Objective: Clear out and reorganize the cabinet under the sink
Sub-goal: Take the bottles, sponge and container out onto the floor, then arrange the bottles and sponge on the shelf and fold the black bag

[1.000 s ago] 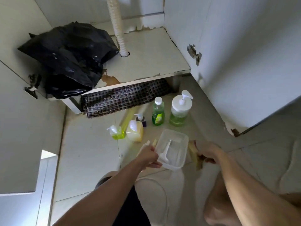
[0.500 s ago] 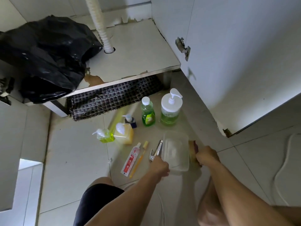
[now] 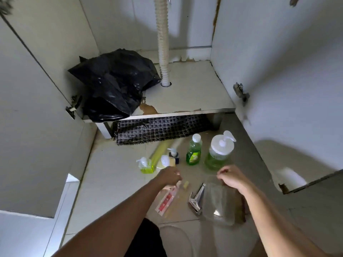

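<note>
My right hand (image 3: 231, 178) rests over the far rim of a clear plastic container (image 3: 220, 203) on the floor tiles (image 3: 115, 175), fingers curled; whether they pinch the rim I cannot tell. The container's contents are too blurred to make out. My left hand (image 3: 169, 176) hovers with curled fingers above a red-and-white tube (image 3: 166, 200) and a yellow toothbrush (image 3: 185, 184); I cannot tell if it grips either. A chrome tap fitting (image 3: 196, 198) lies between the tube and the container, just beside the container.

Farther away stand a green dish-soap bottle (image 3: 194, 152), a large green pump jar (image 3: 219, 154) to its right, and, to the left, a small yellow-green pump bottle (image 3: 145, 166), a pale yellow one (image 3: 167, 162) and a little dark one (image 3: 174, 154).

Beyond them, the open cabinet (image 3: 193, 89) holds a black bin bag (image 3: 113, 84) on the left of its peeling shelf, beside a ribbed white drain hose (image 3: 163, 43). A checked mat (image 3: 161, 128) lies under the shelf edge.
</note>
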